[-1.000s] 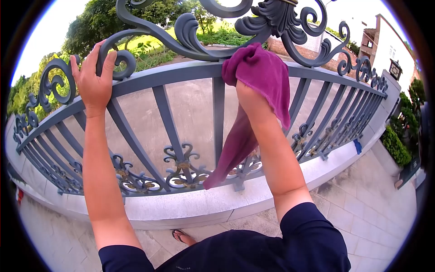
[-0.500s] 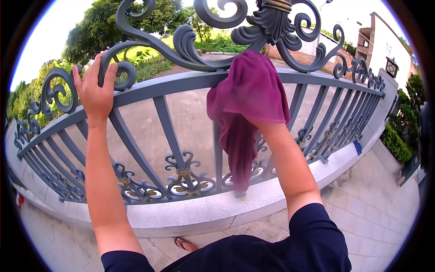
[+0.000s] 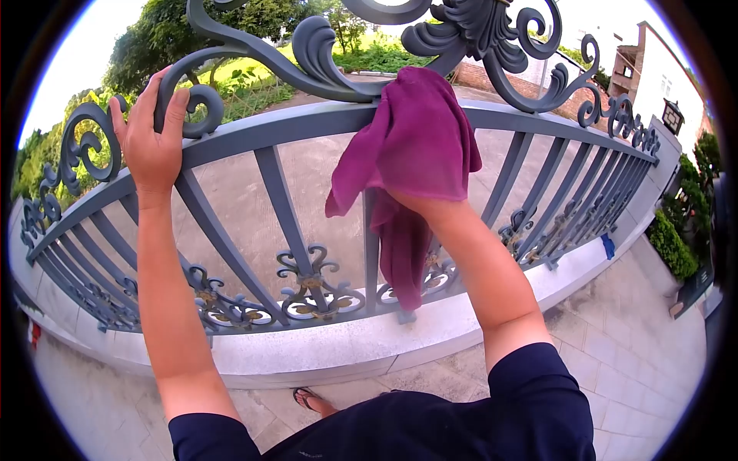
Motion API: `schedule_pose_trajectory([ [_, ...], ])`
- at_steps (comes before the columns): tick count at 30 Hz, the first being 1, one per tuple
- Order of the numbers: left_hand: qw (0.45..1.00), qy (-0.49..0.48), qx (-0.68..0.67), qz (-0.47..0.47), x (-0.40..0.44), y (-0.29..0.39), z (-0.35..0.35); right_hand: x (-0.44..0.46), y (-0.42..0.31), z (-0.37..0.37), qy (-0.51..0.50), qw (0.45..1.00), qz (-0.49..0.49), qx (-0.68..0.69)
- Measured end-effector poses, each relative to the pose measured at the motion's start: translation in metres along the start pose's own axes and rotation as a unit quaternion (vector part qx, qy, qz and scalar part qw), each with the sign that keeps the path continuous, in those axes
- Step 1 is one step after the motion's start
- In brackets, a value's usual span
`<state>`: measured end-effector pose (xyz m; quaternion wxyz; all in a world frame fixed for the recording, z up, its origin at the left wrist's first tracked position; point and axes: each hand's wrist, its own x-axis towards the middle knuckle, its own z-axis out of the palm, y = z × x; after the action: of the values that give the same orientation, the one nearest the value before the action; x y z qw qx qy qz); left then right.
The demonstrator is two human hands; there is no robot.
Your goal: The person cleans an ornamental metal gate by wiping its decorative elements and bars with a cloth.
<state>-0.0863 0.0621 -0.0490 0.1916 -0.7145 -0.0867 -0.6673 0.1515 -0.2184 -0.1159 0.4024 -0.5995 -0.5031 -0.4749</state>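
Note:
My left hand (image 3: 154, 146) is wrapped round a curled scroll of the grey metal fence (image 3: 265, 127), its thumb and fingers on either side of the bar. A purple cloth (image 3: 427, 131) drapes over the top rail near the middle, below the leaf-shaped ornament (image 3: 469, 34). Under that cloth is my right hand (image 3: 411, 201); only its wrist end shows and its fingers are hidden. One end of the cloth hangs down in front of an upright bar, almost to the ledge.
A pale stone ledge (image 3: 307, 353) carries the fence. Paving (image 3: 615, 338) lies on my side, with my sandalled foot (image 3: 311, 401) on it. A small blue item (image 3: 608, 246) rests on the ledge at right. A lantern (image 3: 672, 117) tops the right pillar.
The cloth and my right hand have shifted slightly left and up along the rail, and the cloth's left corner flares outward. My left hand keeps its hold on the scroll.

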Motion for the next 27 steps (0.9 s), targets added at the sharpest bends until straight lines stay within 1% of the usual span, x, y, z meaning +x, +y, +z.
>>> schedule_pose_trajectory([
  [1,1.0,0.001,-0.006,0.001,0.0,-0.001,0.001,-0.001,0.001,0.001,0.005,1.0,-0.011,-0.005],
  [3,1.0,0.012,-0.025,0.005,0.002,-0.002,0.001,-0.003,0.005,0.001,-0.019,0.999,-0.028,-0.013],
  [6,1.0,0.002,-0.021,-0.012,0.001,-0.001,0.001,-0.007,0.0,-0.004,-0.101,0.995,-0.023,-0.011],
  [8,0.999,0.011,-0.028,-0.016,-0.001,-0.001,0.003,0.0,-0.025,-0.003,-0.138,0.99,-0.003,0.01],
  [11,1.0,0.017,-0.015,-0.01,0.002,0.004,0.001,0.004,-0.048,0.012,-0.115,0.99,-0.005,0.08],
  [14,1.0,-0.007,-0.01,-0.022,0.001,0.0,0.001,0.001,-0.058,0.017,-0.08,0.99,-0.007,0.118],
  [15,0.999,-0.034,-0.007,-0.038,0.002,0.001,-0.002,-0.003,-0.055,0.019,-0.063,0.99,-0.015,0.123],
  [18,1.0,-0.003,0.002,-0.017,0.001,0.0,0.002,-0.011,-0.001,0.003,-0.111,0.985,-0.096,0.091],
  [20,1.0,-0.008,-0.008,-0.013,0.001,-0.002,0.0,-0.009,0.043,-0.009,-0.163,0.975,-0.107,0.108],
  [22,1.0,-0.007,-0.017,-0.011,0.001,-0.003,0.0,-0.009,0.062,-0.029,-0.17,0.974,-0.124,0.083],
  [25,0.999,-0.013,-0.014,-0.028,0.0,0.001,-0.001,-0.019,0.042,-0.035,-0.135,0.985,-0.052,0.094],
  [27,0.999,-0.007,-0.013,-0.031,0.001,0.001,0.0,-0.03,0.015,-0.024,-0.137,0.987,-0.006,0.08],
])
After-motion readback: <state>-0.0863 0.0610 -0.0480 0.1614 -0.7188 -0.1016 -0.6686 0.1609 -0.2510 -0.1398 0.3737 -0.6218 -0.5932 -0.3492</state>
